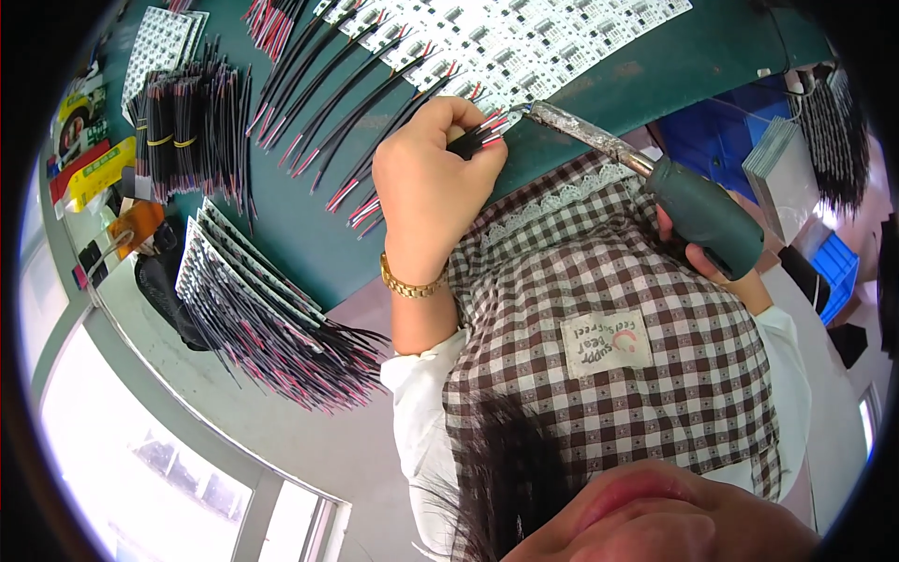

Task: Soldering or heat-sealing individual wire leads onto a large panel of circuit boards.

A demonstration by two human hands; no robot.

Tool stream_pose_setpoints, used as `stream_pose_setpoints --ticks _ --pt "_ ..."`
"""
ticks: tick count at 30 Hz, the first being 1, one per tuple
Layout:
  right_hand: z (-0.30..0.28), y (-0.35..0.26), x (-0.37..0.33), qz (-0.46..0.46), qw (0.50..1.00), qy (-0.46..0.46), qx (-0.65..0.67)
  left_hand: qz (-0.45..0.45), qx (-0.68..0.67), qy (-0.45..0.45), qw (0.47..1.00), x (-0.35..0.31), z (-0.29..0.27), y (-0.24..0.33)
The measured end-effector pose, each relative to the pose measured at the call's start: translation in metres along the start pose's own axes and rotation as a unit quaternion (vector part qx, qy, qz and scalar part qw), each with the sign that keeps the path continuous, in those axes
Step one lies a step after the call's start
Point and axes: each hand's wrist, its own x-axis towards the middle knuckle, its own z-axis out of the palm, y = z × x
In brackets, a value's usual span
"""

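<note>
Spreading across the lower middle of the frame, a brown-and-white checked apron (524,328) with a lace strip covers the person, white sleeves at either side. Just above it, at the centre, the left hand (433,178), a gold band (412,279) around its wrist, pinches a short bunch of wires (476,140) between thumb and fingers, their red and white ends pointing right. At right of centre, the right hand (700,260) is partly hidden behind the dark green handle of a soldering iron (707,215), its fingers curled around that handle. The iron's metal barrel slants up and left, its tip beside the held wire ends; whether they touch cannot be told.

Beyond, a white sheet of circuit boards (562,42) lies at top centre on a green tabletop (290,248), with a row of black wires (323,140) fanning from its left edge. Left of centre rests a stack of wired boards (248,272), its black and red wires trailing down and right. Farther toward the upper left lie tied wire bundles (173,155) and pale board sheets (154,56). At the right edge sits a blue bin (836,272); bright window panes (140,459) fill the lower left.
</note>
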Motion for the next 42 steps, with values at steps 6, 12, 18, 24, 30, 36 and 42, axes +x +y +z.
stream_pose_setpoints --ticks 6,12,18,24,30,36,42 --pt "0.006 -0.004 0.002 0.021 0.999 0.001 0.042 0.019 0.004 0.005 1.000 -0.004 0.002 -0.004" --pt "-0.003 0.003 -0.004 -0.037 0.999 -0.003 -0.014 0.049 -0.009 0.013 0.999 0.002 0.009 -0.002" --pt "0.003 -0.012 -0.005 0.046 0.999 0.024 -0.004 0.033 0.008 0.021 0.999 -0.004 0.007 -0.006" --pt "0.005 -0.004 -0.012 0.145 0.987 0.027 0.067 0.042 0.022 0.037 0.998 -0.006 0.009 -0.008" --pt "0.006 0.003 -0.005 -0.008 1.000 0.004 -0.013 -0.005 -0.015 0.007 1.000 -0.003 0.005 -0.011" --pt "0.013 -0.008 -0.010 0.070 0.993 0.039 0.089 -0.028 -0.039 -0.065 0.997 0.004 -0.005 -0.009" --pt "0.008 -0.002 -0.010 -0.054 0.998 0.017 -0.043 -0.024 -0.038 -0.053 0.998 0.000 -0.004 -0.006"
